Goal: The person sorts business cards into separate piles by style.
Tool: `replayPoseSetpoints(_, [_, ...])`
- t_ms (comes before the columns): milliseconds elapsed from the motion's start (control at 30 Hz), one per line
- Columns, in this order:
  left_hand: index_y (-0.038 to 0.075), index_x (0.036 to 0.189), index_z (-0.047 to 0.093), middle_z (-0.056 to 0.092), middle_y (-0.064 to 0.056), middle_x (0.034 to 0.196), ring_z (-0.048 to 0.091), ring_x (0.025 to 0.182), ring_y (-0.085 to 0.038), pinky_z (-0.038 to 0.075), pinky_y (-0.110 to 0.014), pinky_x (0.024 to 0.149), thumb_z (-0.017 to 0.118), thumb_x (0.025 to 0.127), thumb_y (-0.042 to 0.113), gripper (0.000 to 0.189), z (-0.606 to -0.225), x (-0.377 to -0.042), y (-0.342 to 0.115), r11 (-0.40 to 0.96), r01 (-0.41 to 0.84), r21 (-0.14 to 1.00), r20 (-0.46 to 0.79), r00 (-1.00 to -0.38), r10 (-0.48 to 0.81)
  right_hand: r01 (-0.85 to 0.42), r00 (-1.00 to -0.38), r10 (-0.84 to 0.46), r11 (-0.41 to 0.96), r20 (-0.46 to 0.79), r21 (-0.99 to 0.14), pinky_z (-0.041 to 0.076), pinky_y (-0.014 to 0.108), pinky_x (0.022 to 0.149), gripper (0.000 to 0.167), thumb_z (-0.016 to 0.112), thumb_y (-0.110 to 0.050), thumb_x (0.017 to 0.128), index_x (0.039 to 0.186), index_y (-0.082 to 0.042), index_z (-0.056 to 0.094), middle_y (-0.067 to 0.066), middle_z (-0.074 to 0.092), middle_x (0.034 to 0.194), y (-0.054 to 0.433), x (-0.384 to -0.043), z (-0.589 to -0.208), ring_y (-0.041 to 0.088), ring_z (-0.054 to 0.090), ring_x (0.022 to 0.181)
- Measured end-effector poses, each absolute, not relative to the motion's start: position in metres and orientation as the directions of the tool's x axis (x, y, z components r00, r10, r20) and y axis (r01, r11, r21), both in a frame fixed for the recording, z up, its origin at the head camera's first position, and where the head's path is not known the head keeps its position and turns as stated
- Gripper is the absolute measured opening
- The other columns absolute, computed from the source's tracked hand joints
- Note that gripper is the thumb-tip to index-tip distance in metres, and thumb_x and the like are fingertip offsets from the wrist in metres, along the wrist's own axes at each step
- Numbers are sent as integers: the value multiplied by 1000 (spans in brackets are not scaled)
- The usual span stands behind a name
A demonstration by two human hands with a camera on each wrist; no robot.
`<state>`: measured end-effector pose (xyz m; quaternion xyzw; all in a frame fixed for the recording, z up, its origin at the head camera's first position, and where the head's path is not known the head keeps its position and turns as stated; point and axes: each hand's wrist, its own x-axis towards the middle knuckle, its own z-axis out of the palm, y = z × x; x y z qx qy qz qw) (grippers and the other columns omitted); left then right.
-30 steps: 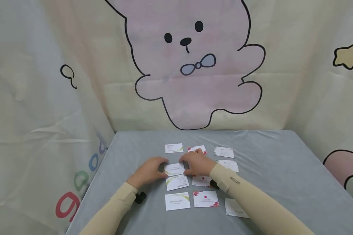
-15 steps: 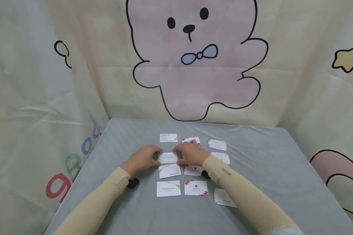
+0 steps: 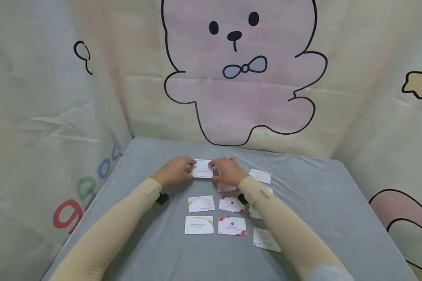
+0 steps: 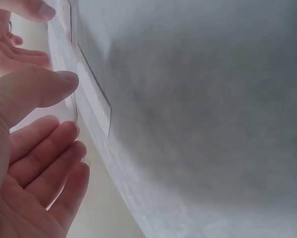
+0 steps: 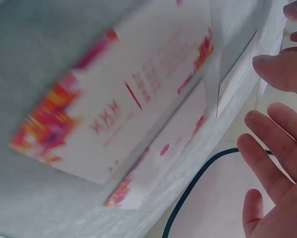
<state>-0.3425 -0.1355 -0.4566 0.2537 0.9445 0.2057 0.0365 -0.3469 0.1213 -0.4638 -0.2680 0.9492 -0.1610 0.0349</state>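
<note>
A white business card (image 3: 201, 172) with a green-yellow curve is held by its two short sides, over the spot of the back-left card. My left hand (image 3: 174, 170) pinches its left side, thumb at the near corner and fingers at the far one. On the other side, my right hand (image 3: 229, 171) pinches the right edge the same way. Seen nearly edge-on in the left wrist view, the card lies between thumb and fingers. Just in front, two more green-curved cards lie in the left column, the nearer reading COMPANY LOGO (image 3: 199, 224).
Red-flowered cards form a middle column, with a front one (image 3: 232, 226) and another behind it (image 3: 232, 204). Grey-patterned cards, such as the back one (image 3: 260, 175), lie at right, partly under the right sleeve (image 3: 274, 214). A grey cloth (image 3: 154, 246) covers the table; a printed curtain hangs behind.
Both hands have moved away from me, carrying the card from the second row to the back row, where it now overlaps the back-left card. The head view has shifted slightly.
</note>
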Motion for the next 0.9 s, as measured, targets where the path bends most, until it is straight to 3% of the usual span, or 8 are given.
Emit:
replayPoseSetpoints(133, [3,142,68,73,-12,138,66,131,-29,50,-48,118,82,93,16,52,-450,-367,-126,802,440,403,6,-878,478,-458,-881,-472,830,39,-317,35,60,114,51,85,-22,93,141,-15,69,5,73,141,121,-364,-460,27,66,130])
replayPoseSetpoints(300, [4,143,68,73,-11,136,66,122,-26,52,-45,115,81,93,15,53,-451,-382,-122,824,398,404,-47,-890,453,-425,-893,-450,846,-4,-322,36,60,116,51,81,-24,97,145,-16,66,5,70,147,118,-377,-468,29,61,142])
replayPoseSetpoints(633, [4,143,68,74,-9,127,64,110,-21,55,-42,107,79,95,12,49,-466,-393,-123,839,368,401,-53,-905,423,-401,-901,-433,850,-17,-342,36,58,114,50,78,-24,99,147,-16,65,6,68,149,112,-388,-480,28,64,134])
replayPoseSetpoints(900, [4,144,67,74,-10,132,64,113,-22,54,-43,110,79,95,12,50,-471,-396,-125,841,357,407,-58,-909,413,-379,-910,-414,856,-28,-351,33,61,115,47,78,-25,99,145,-17,67,5,69,148,110,-391,-482,27,64,133])
